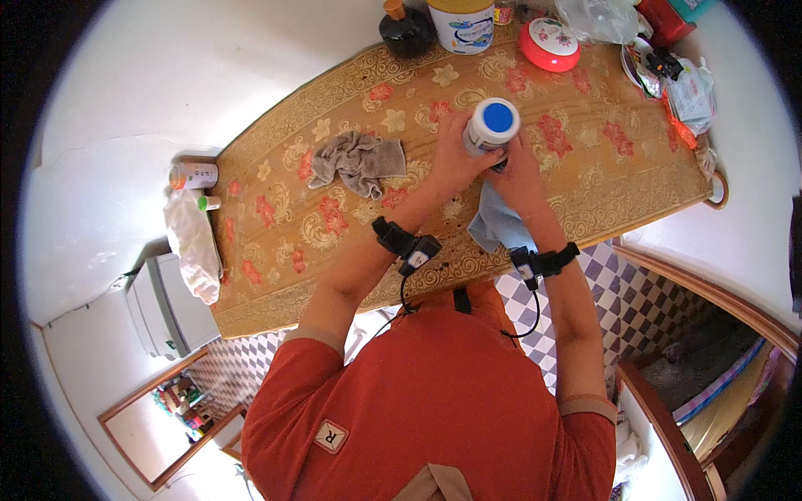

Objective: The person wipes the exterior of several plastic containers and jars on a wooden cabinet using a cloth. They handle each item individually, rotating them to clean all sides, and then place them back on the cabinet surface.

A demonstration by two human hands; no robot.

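Note:
Both of my hands are around a white plastic bottle [492, 125] with a blue top, above the patterned tablecloth [351, 257]. My left hand [455, 150] grips its left side, and my right hand [519, 172] closes on the lower right, where something small and dark shows between the fingers; what it is I cannot tell. A light blue cloth [499, 219] lies under my right wrist near the table's front edge. To the left rests a crumpled grey-brown towel [360, 164]. Each wrist wears a black strap with a small device.
Along the back edge stand a dark bottle [407, 31], a white tub [463, 28] and a red lidded bowl [550, 45]. Plastic bags [689, 94] and small items fill the right end. At the left end are a can [194, 176], a small green-capped bottle [208, 203] and a white cloth bundle [193, 247].

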